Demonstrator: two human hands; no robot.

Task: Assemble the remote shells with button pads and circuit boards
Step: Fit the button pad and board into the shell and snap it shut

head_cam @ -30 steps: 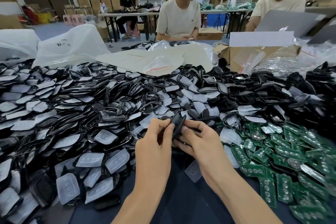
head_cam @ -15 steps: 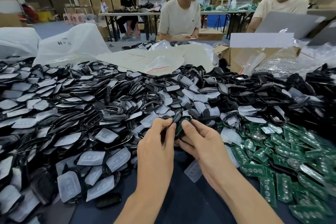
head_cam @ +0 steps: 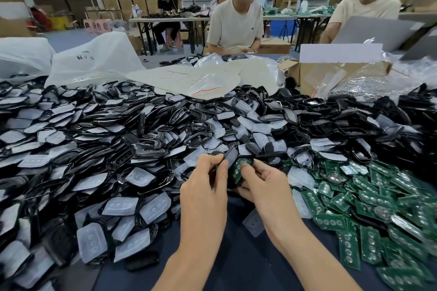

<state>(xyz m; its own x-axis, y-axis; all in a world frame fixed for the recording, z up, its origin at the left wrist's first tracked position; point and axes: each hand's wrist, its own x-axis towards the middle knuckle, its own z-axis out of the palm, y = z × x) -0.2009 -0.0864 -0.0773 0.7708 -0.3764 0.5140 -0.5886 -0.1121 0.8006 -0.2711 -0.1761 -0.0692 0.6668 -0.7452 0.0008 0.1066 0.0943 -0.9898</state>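
The right thumb [head_cam: 246, 168] lay pressed on a green circuit board [head_cam: 237, 171] seated inside a black shell [head_cam: 248, 160]. The other right fingers curled under that shell, so the right hand [head_cam: 267, 186] gripped shell and board as one. The left fingertips [head_cam: 218, 160] pinched a second shell piece [head_cam: 231, 155], which stood tilted on edge and touched the top of the first; whether the two had begun to latch could not be told. Any button pad under the board was hidden. This unit looked about midway: the board was in and the cover seemed ready to close over it, but it was not yet snapped shut. The left hand [head_cam: 203, 186] showed its back to the camera, knuckles up. Both forearms rose from the near edge of the table [head_cam: 236, 262] and met just above its dark cloth, a little back from that edge. Around the hands lay far more work than had been done. A heap of clear button pads [head_cam: 151, 208] and loose black shells [head_cam: 142, 139] covered the left side and the middle. Green boards [head_cam: 378, 196] were piled along the right side, and more shells ran toward the far right corner. No stack of finished remotes was plain to see. At the far edge sat plastic bags [head_cam: 94, 64] and a cardboard box [head_cam: 331, 75], with two other people seated beyond them.
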